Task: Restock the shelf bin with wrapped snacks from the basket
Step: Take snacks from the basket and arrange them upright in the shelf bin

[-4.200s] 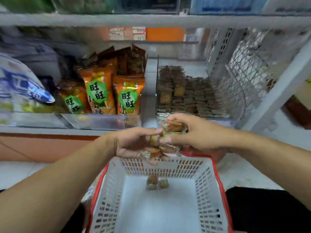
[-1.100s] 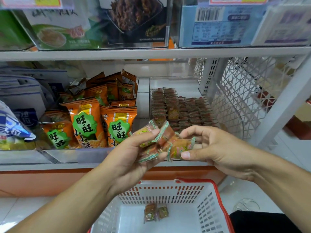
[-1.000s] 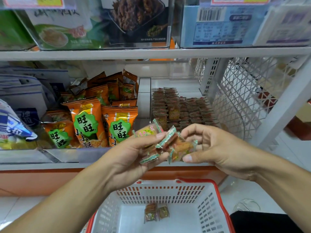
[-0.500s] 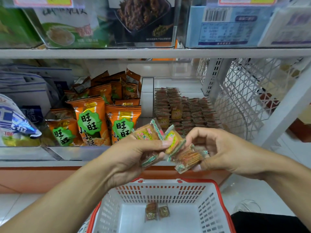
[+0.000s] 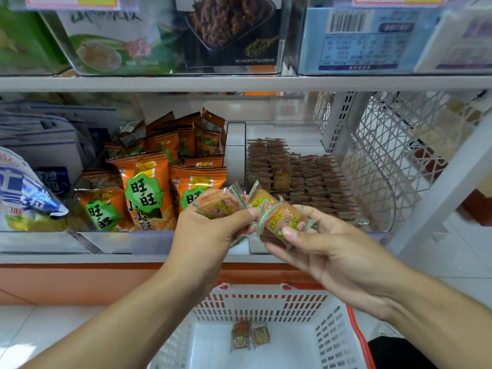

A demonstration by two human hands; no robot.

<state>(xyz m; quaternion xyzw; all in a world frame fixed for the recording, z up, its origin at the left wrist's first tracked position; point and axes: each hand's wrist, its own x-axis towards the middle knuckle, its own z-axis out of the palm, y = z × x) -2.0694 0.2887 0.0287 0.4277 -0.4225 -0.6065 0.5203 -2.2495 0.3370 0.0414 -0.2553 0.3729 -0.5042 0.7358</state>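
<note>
Left hand [image 5: 210, 235] grips snacks [image 5: 221, 205]; right hand [image 5: 327, 251] pinches one snack [image 5: 283, 219], bin [image 5: 383, 230] at one o'clock, basket [image 5: 354, 339] at six.

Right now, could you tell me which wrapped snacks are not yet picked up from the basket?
The two snacks lying side by side on the basket floor; the others are in the hands or the bin.

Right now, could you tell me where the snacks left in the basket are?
Two wrapped snacks lie side by side on the basket floor, near its far wall, below both hands.
</note>
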